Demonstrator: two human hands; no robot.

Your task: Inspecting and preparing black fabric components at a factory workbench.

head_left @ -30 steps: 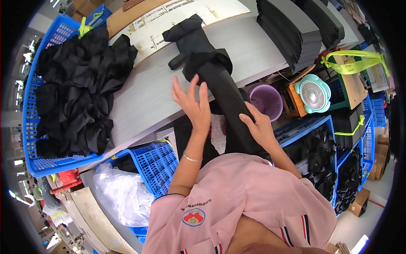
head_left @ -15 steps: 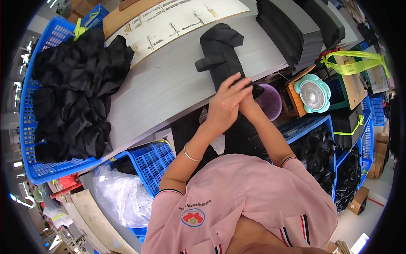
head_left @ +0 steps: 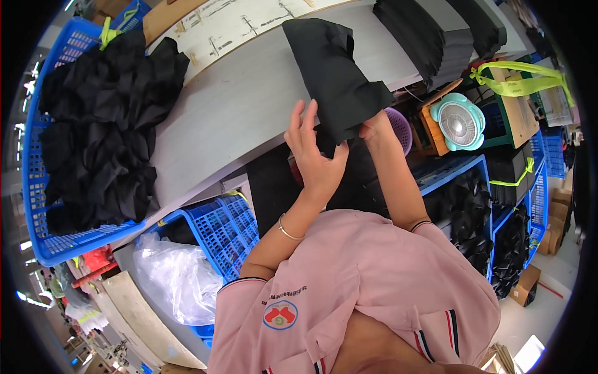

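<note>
A black fabric piece lies partly unfolded over the front edge of the grey table, its near end hanging toward me. My right hand grips its near right edge, with the fingers partly hidden beneath the cloth. At the cloth's near left side, my left hand is open with its fingers spread. Its thumb is by the bottom corner; whether it touches the cloth I cannot tell.
A blue basket heaped with black fabric pieces stands on the left. Stacked black sheets lie at the table's far right. Below them are a purple basket and a turquoise fan. Clear plastic sits at lower left.
The narrow folded fabric with its loop has spread into a wider flat piece. My hands, together on it before, have parted, the left moving left and opening, the right gripping the near edge.
</note>
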